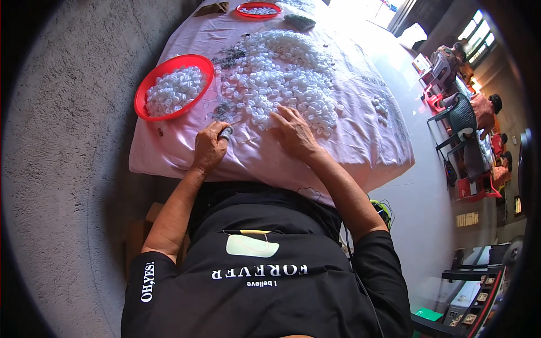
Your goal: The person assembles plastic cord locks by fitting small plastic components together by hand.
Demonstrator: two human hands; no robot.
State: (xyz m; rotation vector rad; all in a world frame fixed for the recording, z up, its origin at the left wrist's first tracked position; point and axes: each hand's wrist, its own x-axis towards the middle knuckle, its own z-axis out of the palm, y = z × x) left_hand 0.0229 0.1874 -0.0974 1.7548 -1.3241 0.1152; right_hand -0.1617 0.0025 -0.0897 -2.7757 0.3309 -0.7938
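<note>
My left hand (210,147) is closed round a small tool with a grey ringed handle (226,133); a thin tip points from it toward the pile. My right hand (297,134) rests at the near edge of a big heap of small white plastic pieces (282,79), palm down, its fingers stretched over the closest ones. What lies under those fingertips is hidden. Just beyond my left hand is a little cluster of thin dark bits (223,109). To the left stands a red round basin (209,70) filled with more white pieces.
A pink cloth (174,143) covers the table. Toward its far end are another red basin (243,13) and a dark green bag (300,22). Some white pieces (380,110) lie apart at the right. Several people sit at the far right, near a dark chair (459,115). A rough wall runs along the left.
</note>
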